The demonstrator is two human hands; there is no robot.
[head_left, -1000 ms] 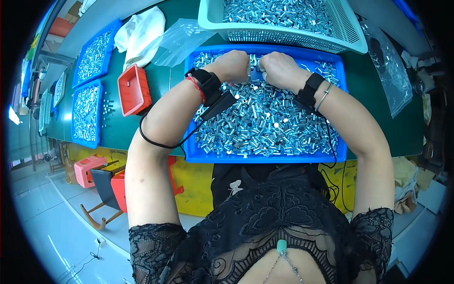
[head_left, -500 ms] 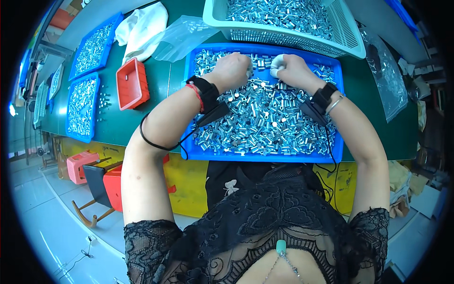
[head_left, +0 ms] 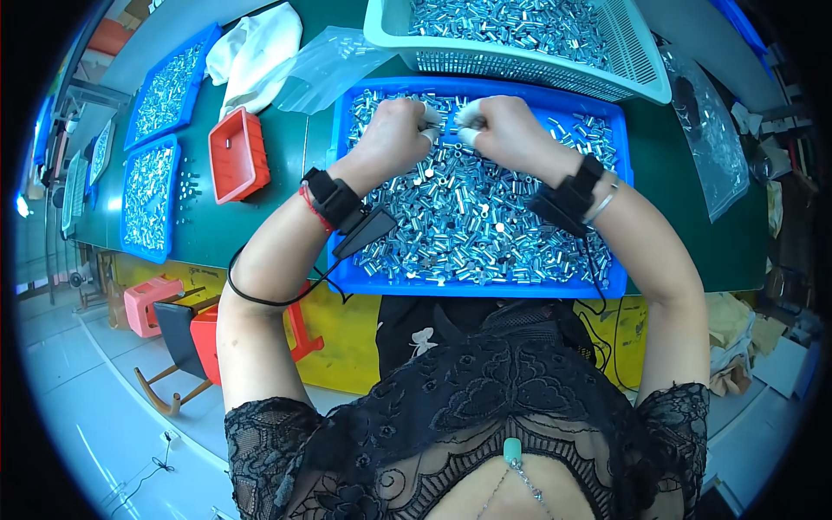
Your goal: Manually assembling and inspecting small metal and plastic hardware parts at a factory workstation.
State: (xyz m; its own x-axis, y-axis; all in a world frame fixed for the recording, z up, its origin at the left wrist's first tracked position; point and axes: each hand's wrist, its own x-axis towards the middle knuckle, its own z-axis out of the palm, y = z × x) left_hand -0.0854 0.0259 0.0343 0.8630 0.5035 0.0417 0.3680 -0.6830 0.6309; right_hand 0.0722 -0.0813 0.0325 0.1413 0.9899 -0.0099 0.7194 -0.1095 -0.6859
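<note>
Both of my hands work close together over the far part of a large blue tray (head_left: 485,291) heaped with small shiny metal sleeves (head_left: 472,212). White coverings wrap some of the fingertips. My left hand (head_left: 397,132) is curled, thumb and forefinger bent toward each other above the pieces. Facing it, my right hand (head_left: 511,134) has its fingers curled the same way, a small gap from the left. Whatever lies between the fingertips is too small to make out. Black straps with dark box-like devices circle both wrists.
Beyond the tray stands a pale green perforated basket (head_left: 520,62) full of similar metal pieces. To the left are a red bin (head_left: 236,160), two smaller blue trays (head_left: 178,186) of pieces, a white cloth (head_left: 260,52) and a clear plastic bag (head_left: 325,69). Another plastic bag (head_left: 715,147) lies at right.
Both hands have shifted left over the tray, the right one farther, so the gap between them is narrower. The fingers of the left hand have turned toward the right hand.
</note>
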